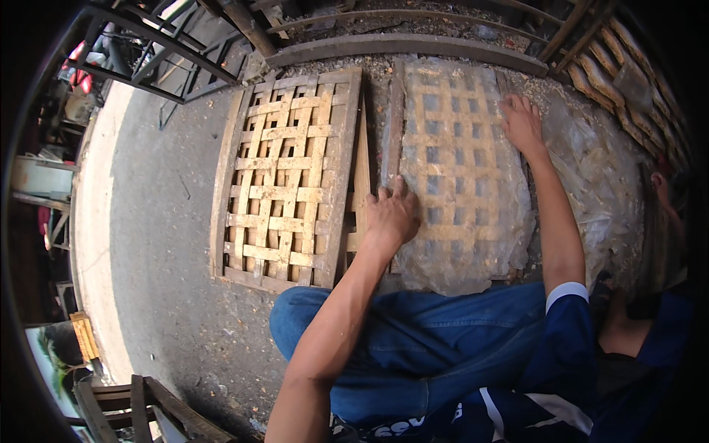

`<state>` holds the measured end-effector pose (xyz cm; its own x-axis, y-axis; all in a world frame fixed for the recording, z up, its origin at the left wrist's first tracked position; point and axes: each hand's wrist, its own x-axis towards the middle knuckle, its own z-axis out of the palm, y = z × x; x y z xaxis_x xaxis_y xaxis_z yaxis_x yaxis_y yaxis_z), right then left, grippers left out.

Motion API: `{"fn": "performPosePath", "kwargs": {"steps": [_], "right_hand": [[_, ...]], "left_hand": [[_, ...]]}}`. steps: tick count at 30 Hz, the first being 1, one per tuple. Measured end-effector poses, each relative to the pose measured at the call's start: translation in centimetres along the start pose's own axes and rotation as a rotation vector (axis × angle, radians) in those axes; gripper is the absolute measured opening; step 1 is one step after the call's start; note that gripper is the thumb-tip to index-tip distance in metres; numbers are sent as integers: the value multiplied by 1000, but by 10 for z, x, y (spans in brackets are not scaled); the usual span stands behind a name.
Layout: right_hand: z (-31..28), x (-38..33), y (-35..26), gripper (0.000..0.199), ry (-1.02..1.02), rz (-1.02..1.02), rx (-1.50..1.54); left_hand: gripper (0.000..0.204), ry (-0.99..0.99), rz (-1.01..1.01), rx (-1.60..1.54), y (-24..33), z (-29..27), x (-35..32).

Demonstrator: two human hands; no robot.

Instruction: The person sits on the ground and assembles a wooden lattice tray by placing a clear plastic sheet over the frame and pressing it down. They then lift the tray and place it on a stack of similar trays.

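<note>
A woven bamboo lattice panel covered with a clear plastic sheet (461, 184) lies flat on the ground in the upper centre-right of the frame, its pale strips showing dimly through the film. The person's left hand (391, 214) rests on the panel's lower left edge, fingers spread and pressed flat, gripping nothing. The right hand (522, 122) lies palm down near the panel's upper right corner, fingers open and splayed on the plastic. Just left of it, a second, uncovered bamboo lattice panel (284, 177) sits in a wooden frame, with a thin wooden slat (362, 159) between the two. More crumpled plastic sheeting (598, 177) spreads at right. The person's blue jeans (413, 340) fill the lower centre, above grey concrete floor (155, 221).
</note>
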<state>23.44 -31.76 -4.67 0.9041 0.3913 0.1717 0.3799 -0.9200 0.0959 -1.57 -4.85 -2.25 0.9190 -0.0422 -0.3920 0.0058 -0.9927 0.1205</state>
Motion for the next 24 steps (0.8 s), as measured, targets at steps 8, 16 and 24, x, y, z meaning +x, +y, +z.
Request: {"fn": "performPosePath", "kwargs": {"steps": [8,16,24], "right_hand": [[15,9,-5,29,-128,14,54],[41,9,13,18,51,-77,100],[-33,-33,60,12,378,-113,283]], "left_hand": [[50,-10,1,16,1,-3,0],[51,-5,-6,2,1,-1,-1],[51,-36,18,-15,1,-1,1]]}}
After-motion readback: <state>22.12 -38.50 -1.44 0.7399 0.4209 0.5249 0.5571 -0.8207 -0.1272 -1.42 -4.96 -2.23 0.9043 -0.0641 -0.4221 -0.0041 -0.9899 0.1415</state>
